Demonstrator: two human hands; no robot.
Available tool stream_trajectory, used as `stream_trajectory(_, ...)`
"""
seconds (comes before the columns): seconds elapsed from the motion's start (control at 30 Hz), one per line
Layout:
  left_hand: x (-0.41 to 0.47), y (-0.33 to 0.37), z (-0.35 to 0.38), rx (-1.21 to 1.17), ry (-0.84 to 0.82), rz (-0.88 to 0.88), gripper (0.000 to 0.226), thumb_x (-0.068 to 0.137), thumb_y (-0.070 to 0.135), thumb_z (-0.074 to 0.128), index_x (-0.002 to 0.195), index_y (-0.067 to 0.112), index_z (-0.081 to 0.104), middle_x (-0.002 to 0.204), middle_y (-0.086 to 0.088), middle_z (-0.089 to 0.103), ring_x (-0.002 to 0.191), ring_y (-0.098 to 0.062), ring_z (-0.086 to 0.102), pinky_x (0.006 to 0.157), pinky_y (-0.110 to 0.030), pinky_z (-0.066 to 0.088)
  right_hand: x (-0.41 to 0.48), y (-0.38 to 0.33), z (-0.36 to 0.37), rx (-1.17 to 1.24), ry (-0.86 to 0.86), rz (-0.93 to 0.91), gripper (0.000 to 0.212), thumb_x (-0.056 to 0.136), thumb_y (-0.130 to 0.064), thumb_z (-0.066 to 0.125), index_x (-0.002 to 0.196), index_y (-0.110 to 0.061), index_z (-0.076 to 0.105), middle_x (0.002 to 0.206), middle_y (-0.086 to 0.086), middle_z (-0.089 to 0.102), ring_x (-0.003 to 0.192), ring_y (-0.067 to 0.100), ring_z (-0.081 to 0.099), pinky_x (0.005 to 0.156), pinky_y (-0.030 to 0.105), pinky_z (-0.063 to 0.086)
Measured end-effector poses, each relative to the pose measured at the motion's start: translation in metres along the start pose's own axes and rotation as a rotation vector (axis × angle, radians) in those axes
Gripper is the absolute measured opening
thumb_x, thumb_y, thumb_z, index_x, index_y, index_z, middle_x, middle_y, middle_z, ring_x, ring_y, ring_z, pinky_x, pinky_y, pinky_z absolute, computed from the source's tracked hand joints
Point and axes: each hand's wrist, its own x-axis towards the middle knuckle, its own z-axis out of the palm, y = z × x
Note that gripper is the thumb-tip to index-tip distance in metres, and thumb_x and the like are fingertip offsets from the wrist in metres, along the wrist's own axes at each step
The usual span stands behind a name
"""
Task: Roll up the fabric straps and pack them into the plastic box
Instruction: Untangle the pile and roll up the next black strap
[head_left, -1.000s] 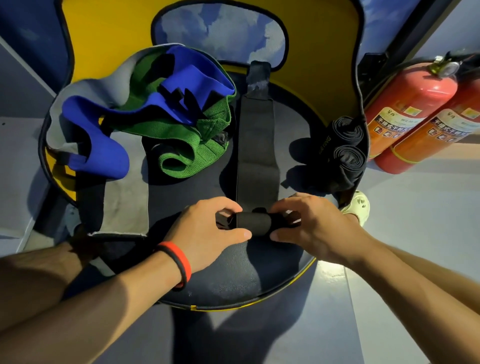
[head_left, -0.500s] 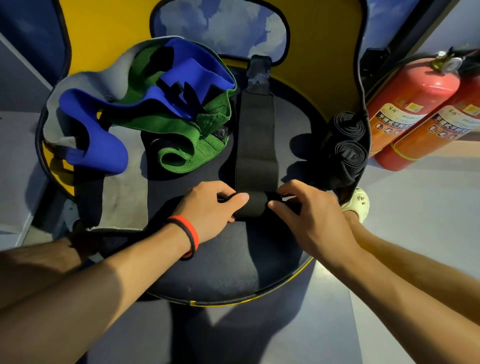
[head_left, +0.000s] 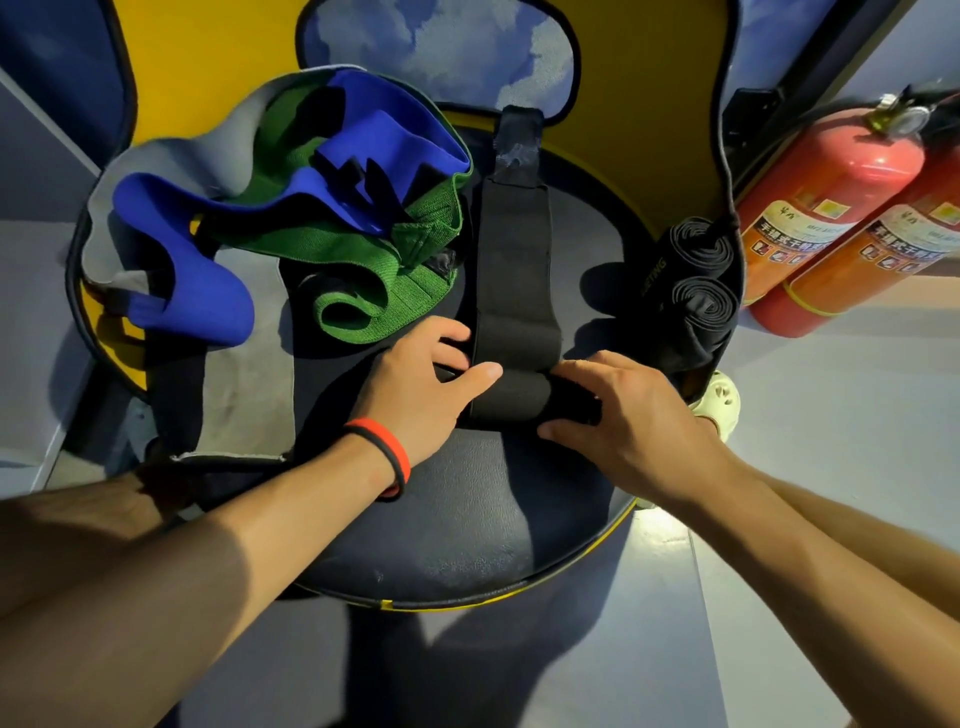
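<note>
**Item 1: black strap** (head_left: 514, 270). Lay flat on the seat pad (head_left: 467, 530), running near-to-far down the middle. Near end was wound into a roll at approx. the pad's centre. Far end, w/ a tab, reached the pad's far edge. Flat lay prob. meant to let the roll track straight.

**Item 2: L hand** (head_left: 426, 379). Gripped the roll's left end, thumb across the top, fingers curled round the far side.

**Item 3: R hand** (head_left: 628, 421). Gripped the roll's right end, fingers curled over it, thumb on the near side. One hand per end, likely to hold the edges level and the winding tight.

**Item 4: rolled black straps** (head_left: 698, 280). Two, touching, at the pad's right edge. Looked finished and parked clear of the work, not yet boxed.

**Item 5: loose straps.** Green strap (head_left: 363, 254), blue strap (head_left: 202, 270) and grey strap (head_left: 244, 374) lay in a loose heap, far-left on the pad. Unrolled, prob. next in line.

**Item 6: plastic box.** Not in view.

**Misc.** Wristband (head_left: 387, 457) on L wrist. Fire extinguishers (head_left: 831, 208) at far right. Pale shoe (head_left: 719, 402) just off the pad's right edge.

**Status (est.).** Third strap part-rolled, most of its length left, and packing not begun.
</note>
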Motion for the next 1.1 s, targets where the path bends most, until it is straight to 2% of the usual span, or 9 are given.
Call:
stream_trajectory(0.13,-0.011,-0.002,-0.004,-0.004,-0.053,-0.031,0.032,0.074,0.045,0.083,0.099,0.034,0.065,0.098,0.016,0.071,0.091,-0.002,0.066,0.077,-0.028,0.052,0.003,0.005,-0.008,0.037,-0.088,-0.016,0.044,0.079,-0.054,0.077,0.113,-0.026,0.072,0.093,-0.008,0.058,0.084,0.011,0.057,0.073,0.038,0.053)
stream_trajectory(0.27,-0.032,-0.005,-0.004,0.071,-0.099,-0.045,0.04,0.07,0.049,0.084,0.097,0.035,0.059,0.095,0.018,0.07,0.091,0.001,0.062,0.073,-0.018,0.043,0.002,0.007,-0.022,0.109,-0.333,-0.012,0.032,0.082,-0.054,0.075,0.096,-0.025,0.074,0.083,-0.011,0.069,0.078,0.01,0.066,0.07,0.039,0.055)
stream_trajectory(0.37,-0.04,-0.007,-0.002,0.113,-0.119,-0.033,0.03,0.074,0.051,0.08,0.09,0.034,0.062,0.091,0.018,0.07,0.09,0.002,0.062,0.071,-0.015,0.041,-0.001,0.004,-0.024,0.138,-0.41,0.026,0.035,0.08,-0.054,0.077,0.089,-0.02,0.076,0.078,-0.01,0.073,0.075,0.01,0.07,0.07,0.04,0.056)
stream_trajectory(0.47,-0.036,-0.005,-0.004,0.1,-0.132,-0.048,0.027,0.075,0.051,0.08,0.088,0.033,0.065,0.088,0.014,0.071,0.085,-0.002,0.065,0.07,-0.019,0.045,-0.004,0.001,-0.021,0.036,-0.334,0.07,0.055,0.069,-0.071,0.068,0.086,-0.019,0.073,0.075,-0.005,0.07,0.071,0.013,0.066,0.065,0.043,0.055)
stream_trajectory(0.53,-0.03,-0.003,-0.005,0.067,-0.155,-0.064,0.028,0.074,0.051,0.082,0.086,0.032,0.066,0.086,0.01,0.073,0.078,-0.009,0.069,0.074,-0.032,0.056,-0.01,-0.005,-0.021,-0.082,-0.201,0.04,0.057,0.063,-0.076,0.064,0.091,-0.027,0.068,0.084,-0.008,0.064,0.074,0.013,0.061,0.063,0.042,0.055)
stream_trajectory(0.67,-0.022,-0.001,-0.006,-0.002,-0.197,-0.116,0.036,0.064,0.05,0.088,0.082,0.025,0.068,0.074,0.005,0.074,0.072,-0.021,0.072,0.081,-0.049,0.06,-0.019,-0.025,-0.014,-0.222,-0.116,-0.246,0.045,0.075,-0.041,0.081,0.112,-0.027,0.058,0.106,-0.005,0.054,0.09,0.021,0.051,0.074,0.039,0.046)
stream_trajectory(0.83,-0.01,0.003,-0.008,0.106,-0.155,-0.09,0.03,0.073,0.048,0.084,0.083,0.024,0.071,0.076,0.005,0.074,0.076,-0.013,0.07,0.075,-0.029,0.057,-0.02,-0.023,-0.007,-0.271,-0.099,-0.26,0.047,0.076,-0.037,0.08,0.117,-0.025,0.058,0.105,-0.004,0.058,0.092,0.022,0.052,0.091,0.034,0.036)
stream_trajectory(1.0,0.01,-0.001,0.0,-0.024,-0.123,-0.127,0.015,0.079,0.033,0.083,0.08,0.02,0.076,0.068,0.003,0.074,0.07,-0.012,0.073,0.083,-0.04,0.062,-0.019,-0.019,-0.005,-0.276,-0.119,-0.243,0.052,0.083,-0.042,0.073,0.13,-0.022,0.061,0.107,-0.005,0.066,0.097,0.021,0.056,0.097,0.033,0.036)
stream_trajectory(1.1,0.017,0.004,0.005,-0.098,-0.1,-0.163,0.011,0.083,0.019,0.082,0.084,0.009,0.075,0.068,-0.003,0.07,0.054,-0.004,0.067,0.064,-0.023,0.06,-0.014,-0.018,-0.009,-0.261,-0.165,-0.236,0.054,0.087,-0.046,0.062,0.135,-0.021,0.06,0.113,-0.005,0.068,0.103,0.023,0.057,0.097,0.037,0.042)
